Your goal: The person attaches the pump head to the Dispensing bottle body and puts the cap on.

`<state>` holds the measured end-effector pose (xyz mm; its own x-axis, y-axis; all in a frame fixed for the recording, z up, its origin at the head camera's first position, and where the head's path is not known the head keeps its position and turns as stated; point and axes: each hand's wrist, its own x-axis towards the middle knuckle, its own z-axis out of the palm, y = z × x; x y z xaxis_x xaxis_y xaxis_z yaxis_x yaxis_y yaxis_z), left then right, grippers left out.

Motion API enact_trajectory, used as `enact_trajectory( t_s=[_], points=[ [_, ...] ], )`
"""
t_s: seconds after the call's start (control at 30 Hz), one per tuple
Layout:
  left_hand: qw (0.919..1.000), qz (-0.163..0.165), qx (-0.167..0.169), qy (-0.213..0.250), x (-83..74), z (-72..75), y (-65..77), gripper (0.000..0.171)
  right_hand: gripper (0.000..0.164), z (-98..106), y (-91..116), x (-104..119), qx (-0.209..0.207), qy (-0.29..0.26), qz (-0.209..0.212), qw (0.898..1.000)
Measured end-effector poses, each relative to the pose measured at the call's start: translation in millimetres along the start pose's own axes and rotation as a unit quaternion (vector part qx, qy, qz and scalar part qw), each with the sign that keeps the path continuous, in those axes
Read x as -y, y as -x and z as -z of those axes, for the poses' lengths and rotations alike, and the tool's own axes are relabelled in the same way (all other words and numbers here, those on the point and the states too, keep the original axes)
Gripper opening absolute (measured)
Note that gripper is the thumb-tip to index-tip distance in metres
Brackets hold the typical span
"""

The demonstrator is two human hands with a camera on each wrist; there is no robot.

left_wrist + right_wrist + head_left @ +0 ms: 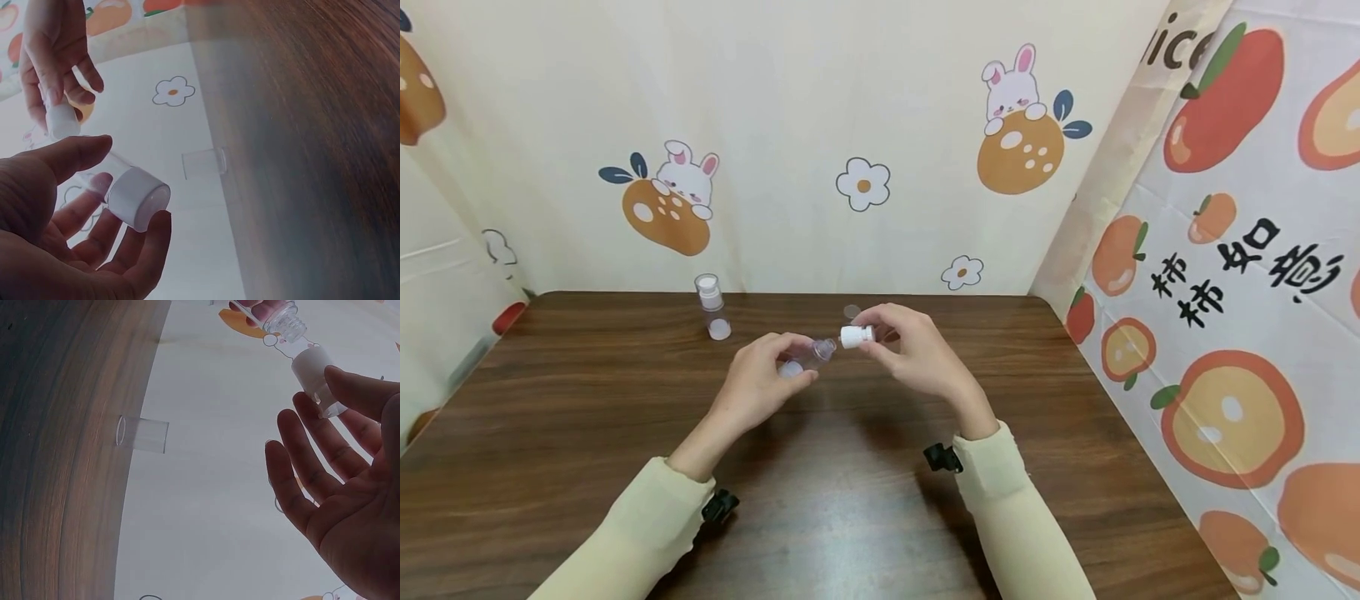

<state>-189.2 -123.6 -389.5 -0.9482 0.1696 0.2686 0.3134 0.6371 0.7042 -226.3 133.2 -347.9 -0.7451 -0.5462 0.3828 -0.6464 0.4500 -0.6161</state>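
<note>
The open bottle (808, 357), a slim see-through cylinder with an opaque, smooth white base, lies tilted in the left hand (758, 372), whose thumb and fingers curl around it above the table (790, 533) of dark brown, streaky wood grain. Its neck, ringed with clear screw threads, points toward the right hand (921, 348). Just beside that neck, a little apart from it, the right hand pinches a stubby white top (854, 336), round-walled and matte, with a clear part at its far end, between thumb and fingertips. Beyond the bottle, a thin-walled transparent cap (145, 434) stands as a short tube on the wood. Behind it to the left, a second bottle (712, 308) stands upright, with clear walls, a white base and a white head under a clear cover. Farther back than the bottle hangs cream cloth (790, 108), softly creased, printed with rabbits and flowers.
</note>
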Motion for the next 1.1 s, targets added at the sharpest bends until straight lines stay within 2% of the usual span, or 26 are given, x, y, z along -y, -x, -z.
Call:
enact_trajectory(
  t_s=[0.33,0.6,0.8,1.1],
  points=[
    [1.0,0.005,0.002,0.002,2.7,-2.0,4.7,0.038,0.025,-3.9,0.1,-0.8,0.013,-0.001,0.004,1.0],
    [0.9999,-0.007,-0.008,0.0,5.6,-4.4,5.9,0.039,0.024,-5.8,-0.3,-2.3,0.021,-0.002,0.009,1.0],
    [0.9999,-0.013,-0.01,0.002,3.5,-7.6,7.5,0.039,0.023,-7.4,1.7,-2.2,0.029,-0.006,0.007,1.0],
    [0.9998,-0.013,-0.014,-0.002,-0.4,-8.2,8.1,0.04,0.022,-7.5,0.6,-1.3,0.03,0.002,0.025,0.999]
  ],
)
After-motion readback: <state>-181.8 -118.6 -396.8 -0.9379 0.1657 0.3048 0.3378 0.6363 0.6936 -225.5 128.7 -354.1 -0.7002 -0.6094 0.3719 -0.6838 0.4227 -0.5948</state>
